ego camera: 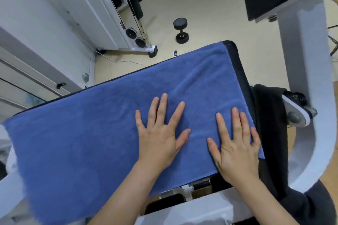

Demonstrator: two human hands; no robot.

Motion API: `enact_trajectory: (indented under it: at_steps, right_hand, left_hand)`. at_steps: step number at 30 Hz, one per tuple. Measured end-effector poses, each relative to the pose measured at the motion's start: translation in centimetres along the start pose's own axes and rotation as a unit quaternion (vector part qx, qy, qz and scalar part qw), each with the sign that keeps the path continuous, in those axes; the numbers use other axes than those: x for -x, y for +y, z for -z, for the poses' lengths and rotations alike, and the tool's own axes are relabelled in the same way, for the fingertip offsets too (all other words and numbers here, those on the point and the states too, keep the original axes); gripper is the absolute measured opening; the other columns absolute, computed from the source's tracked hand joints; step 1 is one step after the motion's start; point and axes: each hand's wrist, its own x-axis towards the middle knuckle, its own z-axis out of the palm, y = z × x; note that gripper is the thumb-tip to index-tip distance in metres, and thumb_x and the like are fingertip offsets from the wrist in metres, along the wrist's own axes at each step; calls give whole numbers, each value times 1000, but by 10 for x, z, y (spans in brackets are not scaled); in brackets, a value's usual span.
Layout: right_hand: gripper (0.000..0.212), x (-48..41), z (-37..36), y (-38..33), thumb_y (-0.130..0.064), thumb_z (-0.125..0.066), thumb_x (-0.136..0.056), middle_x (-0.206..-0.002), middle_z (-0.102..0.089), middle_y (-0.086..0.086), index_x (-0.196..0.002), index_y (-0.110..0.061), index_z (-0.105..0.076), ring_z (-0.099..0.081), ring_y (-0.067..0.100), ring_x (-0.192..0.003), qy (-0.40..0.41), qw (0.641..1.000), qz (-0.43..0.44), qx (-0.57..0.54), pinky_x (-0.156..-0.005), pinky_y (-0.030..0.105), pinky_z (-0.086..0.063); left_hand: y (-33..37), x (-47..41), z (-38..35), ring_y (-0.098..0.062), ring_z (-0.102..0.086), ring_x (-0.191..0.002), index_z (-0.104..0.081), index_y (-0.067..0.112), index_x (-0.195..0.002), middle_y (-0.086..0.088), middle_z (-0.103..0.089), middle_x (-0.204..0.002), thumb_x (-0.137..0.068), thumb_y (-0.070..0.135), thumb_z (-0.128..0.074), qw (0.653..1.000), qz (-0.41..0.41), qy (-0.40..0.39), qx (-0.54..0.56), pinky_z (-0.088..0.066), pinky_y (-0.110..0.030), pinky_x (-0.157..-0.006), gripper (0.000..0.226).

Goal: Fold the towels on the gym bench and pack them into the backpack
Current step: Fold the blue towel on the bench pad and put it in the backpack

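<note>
Two hands lay flat on one blue towel [109, 124], fingers spread wide and gripping nothing: the left hand [161, 133] near the towel's middle, the right hand [236, 146] by its right edge. That towel covered one black bench [237, 64]. One dark cloth [270, 124] hung right of the towel, and one dumbbell [181, 30] stood on the floor beyond it.

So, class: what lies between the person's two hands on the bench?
In the head view, only blue towel lies between the left hand and right hand, both flat on it.

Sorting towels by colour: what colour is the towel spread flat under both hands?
Blue; the towel shows plainly in the head view.
</note>
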Motion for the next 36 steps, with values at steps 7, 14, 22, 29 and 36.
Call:
enact_trajectory:
  at_steps: [7,14,22,29,36]
  right_hand:
    - [63,-4,23,-18,-50,-41,-86,-156,-26,14,-141,-21,-41,-25,32,-143,-7,999,-33,-29,-105,56,-27]
    - [55,9,49,-114,-39,-42,-89,-152,-33,12,-140,-22,-41,-30,30,-139,11,985,110,-130,-97,56,-35]
    - [50,43,39,-258,-39,-40,-90,-151,-38,8,-138,-26,-43,-29,23,-140,-90,939,303,-135,-93,49,-39]
    - [57,75,12,-334,-37,-50,-88,-154,-32,11,-143,-27,-39,-36,31,-135,-197,901,381,-60,-92,49,-42]
    - [52,91,8,-355,-41,-46,-95,-157,-18,4,-143,-25,-33,-25,27,-138,-270,901,323,-104,-103,42,-37]
  left_hand:
    - [-10,10,24,-26,-5,-150,-22,39,-150,-3,-3,-164,-92,56,-31,997,9,-44,67,-9,-61,-114,62]
    - [-95,142,42,-25,-45,-126,-59,20,-127,-4,-46,-143,-91,46,-37,936,259,46,235,-41,-36,-99,49]
    - [-185,255,16,-21,-47,-123,-51,18,-132,0,-49,-134,-96,25,-52,830,479,70,278,-42,-34,-99,37]
    - [-205,263,5,-13,-57,-112,-46,21,-135,9,-56,-125,-97,28,-53,737,543,100,388,-47,-28,-84,39]
    - [-218,260,16,-16,-56,-70,-54,25,-83,5,-57,-75,-88,18,-64,696,581,113,406,-41,-24,-58,13]
